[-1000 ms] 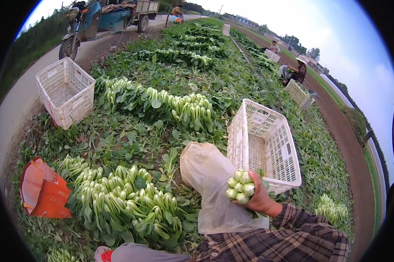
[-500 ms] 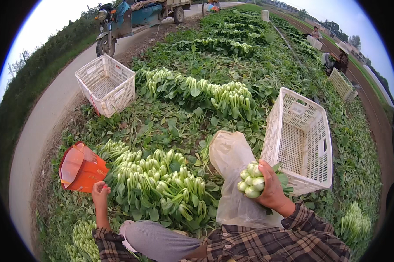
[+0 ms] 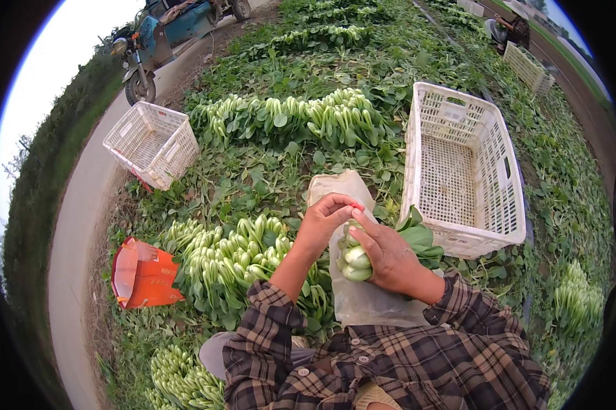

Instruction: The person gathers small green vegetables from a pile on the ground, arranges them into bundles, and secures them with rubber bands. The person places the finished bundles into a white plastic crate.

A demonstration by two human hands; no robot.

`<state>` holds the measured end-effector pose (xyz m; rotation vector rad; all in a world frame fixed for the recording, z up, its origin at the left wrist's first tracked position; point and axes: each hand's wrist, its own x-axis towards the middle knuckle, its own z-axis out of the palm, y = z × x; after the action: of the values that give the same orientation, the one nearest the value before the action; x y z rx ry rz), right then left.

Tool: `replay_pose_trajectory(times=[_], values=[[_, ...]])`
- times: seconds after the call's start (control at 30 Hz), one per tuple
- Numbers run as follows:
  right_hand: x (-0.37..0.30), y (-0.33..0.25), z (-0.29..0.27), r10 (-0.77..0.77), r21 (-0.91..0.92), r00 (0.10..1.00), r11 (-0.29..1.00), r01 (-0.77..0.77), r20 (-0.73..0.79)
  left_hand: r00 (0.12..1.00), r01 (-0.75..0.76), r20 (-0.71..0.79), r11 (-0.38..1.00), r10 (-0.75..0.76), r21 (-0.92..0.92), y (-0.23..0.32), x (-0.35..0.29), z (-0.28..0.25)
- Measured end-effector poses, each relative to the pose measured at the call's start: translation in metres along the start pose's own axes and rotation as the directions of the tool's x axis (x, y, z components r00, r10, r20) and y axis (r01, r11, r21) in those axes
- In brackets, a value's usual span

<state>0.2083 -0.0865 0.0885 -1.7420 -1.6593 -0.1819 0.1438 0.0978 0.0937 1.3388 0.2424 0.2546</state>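
My right hand (image 3: 388, 256) grips a bunch of bok choy (image 3: 354, 258), pale stems toward me and green leaves (image 3: 417, 237) sticking out to the right. My left hand (image 3: 326, 220) reaches over the top of the bunch, its fingertips pinching something small and red (image 3: 356, 206) at the stems. Under both hands lies a clear plastic bag (image 3: 362, 301) over my knee. Both sleeves are brown plaid.
An empty white crate (image 3: 463, 167) stands just right of my hands, another (image 3: 153, 142) at the left by the path. Rows of cut bok choy (image 3: 236, 256) lie around, an orange bag (image 3: 140, 273) at the left, a motor tricycle (image 3: 164, 27) on the path, a person (image 3: 509, 29) far off.
My left hand came up from the orange bag at the left and joined my right hand on the bunch. The view has tilted down and closer.
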Motion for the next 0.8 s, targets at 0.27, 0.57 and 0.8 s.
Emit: replay_pose_trajectory(times=[0.27, 0.57, 0.8], values=[[-0.003, 0.0, -0.005, 0.056, -0.09, 0.998, 0.994, -0.056, 0.001, 1.0, 0.025, -0.006, 0.999, -0.025, 0.037, 0.006, 0.002, 0.013], [-0.009, -0.001, 0.0, 0.168, -0.124, 0.986, 0.978, -0.167, -0.005, 0.991, -0.126, -0.053, 0.992, 0.127, 0.026, -0.01, -0.031, 0.041], [-0.011, -0.001, 0.003, 0.159, -0.136, 0.987, 0.978, -0.157, 0.001, 0.954, -0.208, -0.071, 0.81, 0.293, 0.548, -0.015, -0.098, 0.035]])
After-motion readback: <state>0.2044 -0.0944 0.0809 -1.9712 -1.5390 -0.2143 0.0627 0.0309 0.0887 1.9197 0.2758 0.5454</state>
